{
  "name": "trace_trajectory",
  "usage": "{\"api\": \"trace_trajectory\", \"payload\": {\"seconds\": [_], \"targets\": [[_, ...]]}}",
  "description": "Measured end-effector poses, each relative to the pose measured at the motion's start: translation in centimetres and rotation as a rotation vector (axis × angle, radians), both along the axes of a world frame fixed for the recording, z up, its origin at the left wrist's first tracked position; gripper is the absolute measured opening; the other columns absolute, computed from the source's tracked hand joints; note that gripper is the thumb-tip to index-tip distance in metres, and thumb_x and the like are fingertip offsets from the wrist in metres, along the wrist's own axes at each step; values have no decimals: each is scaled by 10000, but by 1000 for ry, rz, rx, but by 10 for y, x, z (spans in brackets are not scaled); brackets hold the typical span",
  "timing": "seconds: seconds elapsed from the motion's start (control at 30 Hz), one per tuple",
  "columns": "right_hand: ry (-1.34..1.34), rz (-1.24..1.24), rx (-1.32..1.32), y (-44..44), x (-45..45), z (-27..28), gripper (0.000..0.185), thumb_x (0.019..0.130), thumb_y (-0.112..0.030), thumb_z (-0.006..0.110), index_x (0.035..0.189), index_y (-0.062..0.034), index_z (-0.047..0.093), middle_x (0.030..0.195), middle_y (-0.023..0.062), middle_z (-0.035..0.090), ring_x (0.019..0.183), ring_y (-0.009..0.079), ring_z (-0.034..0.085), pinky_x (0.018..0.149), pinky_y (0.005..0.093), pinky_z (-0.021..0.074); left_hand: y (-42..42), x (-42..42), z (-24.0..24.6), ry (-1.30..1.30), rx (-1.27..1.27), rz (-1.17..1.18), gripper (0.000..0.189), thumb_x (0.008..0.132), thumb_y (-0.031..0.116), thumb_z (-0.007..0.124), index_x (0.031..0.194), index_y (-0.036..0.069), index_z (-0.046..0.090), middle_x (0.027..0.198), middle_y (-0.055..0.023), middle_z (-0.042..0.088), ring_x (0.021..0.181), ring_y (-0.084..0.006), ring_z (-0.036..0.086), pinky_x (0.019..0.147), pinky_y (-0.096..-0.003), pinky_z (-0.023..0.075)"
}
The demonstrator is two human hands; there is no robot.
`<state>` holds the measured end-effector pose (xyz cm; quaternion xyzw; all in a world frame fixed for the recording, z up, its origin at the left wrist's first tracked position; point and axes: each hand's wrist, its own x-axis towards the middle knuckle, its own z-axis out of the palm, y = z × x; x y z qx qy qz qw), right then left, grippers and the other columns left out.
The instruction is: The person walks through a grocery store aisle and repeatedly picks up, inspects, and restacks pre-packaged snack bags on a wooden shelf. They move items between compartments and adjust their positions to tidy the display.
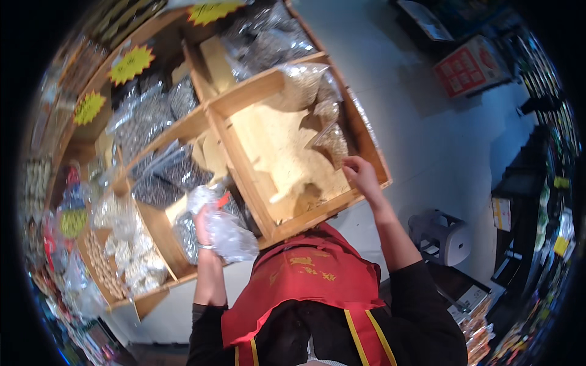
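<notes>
My left hand [202,225] grips a crumpled clear plastic bag [231,235] over a front compartment of the wooden display bin [238,169]. Just behind it lie bags of dark seeds [167,180]. My right hand [360,173] is at the right front compartment, its fingers curled beside a small bag of pale seeds or grains [334,142]. Whether its fingertips touch that bag, I cannot tell. Farther back along the same side leans a larger bag of pale grains [300,87]. Bare board shows across much of this compartment's floor.
Bags of dark goods [270,43] fill the back compartment. Yellow starburst price signs [131,65] stand along the far left edge. On the floor to the right are a plastic stool [439,238] and a red and white carton [471,66]. Stocked shelves [554,183] line the right rim.
</notes>
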<state>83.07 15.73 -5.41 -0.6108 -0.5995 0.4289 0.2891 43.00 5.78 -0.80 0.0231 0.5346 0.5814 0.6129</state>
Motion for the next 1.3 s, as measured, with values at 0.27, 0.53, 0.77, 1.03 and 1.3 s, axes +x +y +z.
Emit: {"api": "trace_trajectory", "payload": {"seconds": [0.27,0.53,0.77,1.03,1.3], "targets": [[-549,510,-292,-10,-55,-54,389,738,-156,713,1089,-37,597,955,148,642,893,265,617,798,339,491,-63,-6,-3,-303,359,75,192,795,258,534,783,73,486,683,-37,434,611,-150,407,520,-279,364],[-380,57,283,28,-68,-35,603,706,-199,749,1215,-15,481,1186,205,498,1089,351,487,940,409,398,-84,-1,-8,-293,317,124,214,819,203,535,938,26,526,722,-52,473,638,-158,427,569,-281,365],[-564,-174,-138,80,-27,-84,818,565,-310,843,1176,15,408,1172,219,503,1139,392,434,951,430,382,-90,12,-21,-275,251,116,232,860,169,496,1026,8,517,733,-69,514,633,-148,464,561,-259,392],[259,-384,-123,55,-43,-74,620,560,-128,810,1078,-6,492,964,135,600,856,237,598,737,336,497,-66,38,-14,-114,201,-44,313,844,121,520,1133,1,496,921,-91,584,787,-151,557,704,-264,464],[41,136,302,42,-130,4,558,582,-143,781,1013,-2,456,975,157,492,934,297,493,781,394,422,82,112,20,910,359,-412,462,768,114,689,1192,29,525,1092,-121,606,994,-209,590,840,-293,470]]}}
